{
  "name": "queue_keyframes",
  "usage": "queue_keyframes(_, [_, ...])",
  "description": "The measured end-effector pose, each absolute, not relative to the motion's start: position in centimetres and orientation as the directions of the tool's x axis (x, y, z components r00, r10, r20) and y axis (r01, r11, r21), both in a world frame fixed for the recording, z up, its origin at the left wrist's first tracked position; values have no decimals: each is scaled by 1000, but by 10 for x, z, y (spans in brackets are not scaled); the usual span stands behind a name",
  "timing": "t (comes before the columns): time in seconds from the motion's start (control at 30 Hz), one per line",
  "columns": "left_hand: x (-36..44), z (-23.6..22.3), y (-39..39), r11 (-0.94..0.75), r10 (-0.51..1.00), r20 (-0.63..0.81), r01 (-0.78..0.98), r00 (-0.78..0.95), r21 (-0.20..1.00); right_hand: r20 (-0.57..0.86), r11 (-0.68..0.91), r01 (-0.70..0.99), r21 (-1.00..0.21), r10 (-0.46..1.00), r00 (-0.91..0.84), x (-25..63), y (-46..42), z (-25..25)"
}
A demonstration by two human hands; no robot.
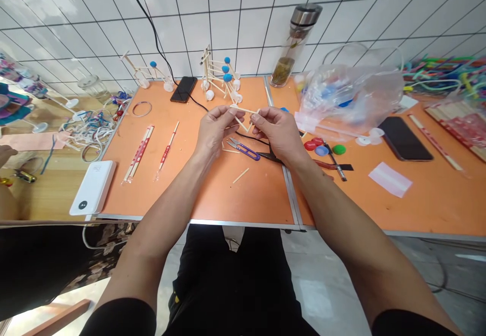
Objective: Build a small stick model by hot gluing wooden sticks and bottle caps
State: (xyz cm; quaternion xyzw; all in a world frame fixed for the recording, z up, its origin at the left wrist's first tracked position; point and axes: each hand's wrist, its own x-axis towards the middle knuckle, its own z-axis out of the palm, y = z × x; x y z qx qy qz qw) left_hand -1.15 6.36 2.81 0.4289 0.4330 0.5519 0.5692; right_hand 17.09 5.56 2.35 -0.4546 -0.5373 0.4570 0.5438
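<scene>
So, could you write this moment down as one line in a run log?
Left hand: holds wooden stick frame | Right hand: holds same frame | Below hands: purple-handled thread snips | Beyond: stick model with blue balls

Orange laminate surface (212, 194), grey metal edging. Wall: white rectangular tiles (243, 22), thin black grid lines. Pale wooden stick frame (243, 116) mid-view, plain, unpainted. Snips (246, 150): blue-purple handles, silver blades. Round blue foam balls (227, 77) on pale stick models behind. Red-and-white printed chopstick sleeves (138, 154) on the left. White power bank (92, 187). Glossy black phone (184, 89). Bottle caps: red (310, 145), blue (321, 150), green (338, 149). Pink-and-white striped card (390, 179). Black cloth, beige floral print (110, 240).
</scene>
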Motion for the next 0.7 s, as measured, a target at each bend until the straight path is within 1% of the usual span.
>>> queue_keyframes(0.13, [-14, 32, 65, 5, 999, -17, -230, -51, 973, 189, 189, 44, -981, 982, -7, 170, 55, 23])
queue_keyframes(0.27, [-12, 32, 65, 5, 999, -14, -221, -42, 975, 196, 196, 32, -980, 981, -4, 169, 55, 22])
queue_keyframes(0.37, [-23, 35, 71, -56, 997, 47, -151, -62, 987, 219, 218, 41, -975, 976, 4, 171, 54, 24])
queue_keyframes(0.43, [-41, 37, 79, -111, 984, 110, 0, -140, 994, 232, 230, 70, -971, 972, 24, 172, 54, 25])
queue_keyframes(0.47, [-51, 38, 83, -119, 971, 142, 124, -193, 985, 237, 234, 86, -968, 971, 35, 172, 54, 25])
queue_keyframes(0.53, [-72, 38, 90, -65, 961, 164, 394, -224, 917, 249, 242, 118, -963, 967, 46, 173, 55, 24])
queue_keyframes(0.57, [-81, 37, 92, -22, 966, 149, 504, -212, 863, 257, 249, 132, -959, 965, 45, 174, 56, 23])
queue_keyframes(0.6, [-87, 36, 94, 11, 975, 120, 579, -187, 815, 266, 258, 144, -955, 963, 42, 174, 57, 22])
queue_keyframes(0.7, [-96, 29, 96, 82, 988, 33, 701, -149, 708, 290, 281, 171, -945, 956, 34, 175, 59, 17])
